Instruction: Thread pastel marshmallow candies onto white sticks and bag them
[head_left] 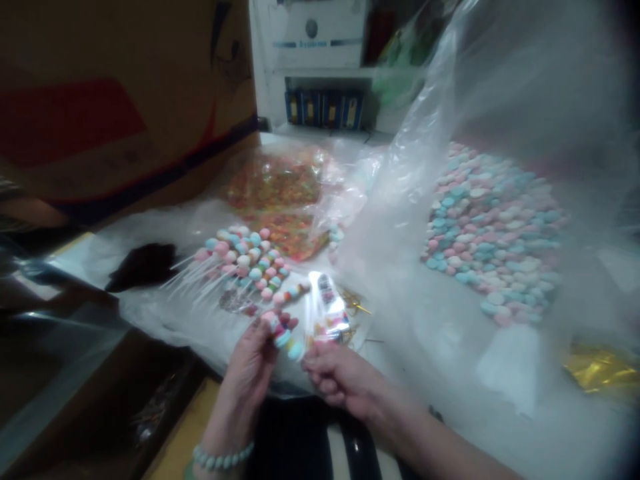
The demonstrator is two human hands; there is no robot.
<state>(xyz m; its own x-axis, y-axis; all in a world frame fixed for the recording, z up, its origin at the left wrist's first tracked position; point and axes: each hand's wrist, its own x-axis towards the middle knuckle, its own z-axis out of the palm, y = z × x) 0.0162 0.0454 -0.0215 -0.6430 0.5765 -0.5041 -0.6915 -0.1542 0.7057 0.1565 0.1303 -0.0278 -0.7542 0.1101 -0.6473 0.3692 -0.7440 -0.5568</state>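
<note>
Surface: pale, spread before you, clear plastic sheeting [163, 323] over the surface [425, 347]
Candy sticks: heaped left of your centre, white sticks pointing left [250, 257]
Orange bag: lying flat behind them [280, 193]
Pastel candies: loose-looking pile to your right, amid plastic [500, 233]
Gold strips: near your middle [357, 305]
Dark bundle: to your far left, blurred [143, 263]

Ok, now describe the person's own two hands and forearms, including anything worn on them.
Both hands are ungloved. The left hand has a bracelet of round, pale blue-green beads at the wrist. The right hand shows no bracelet, and no sleeve covers its visible forearm.
</note>
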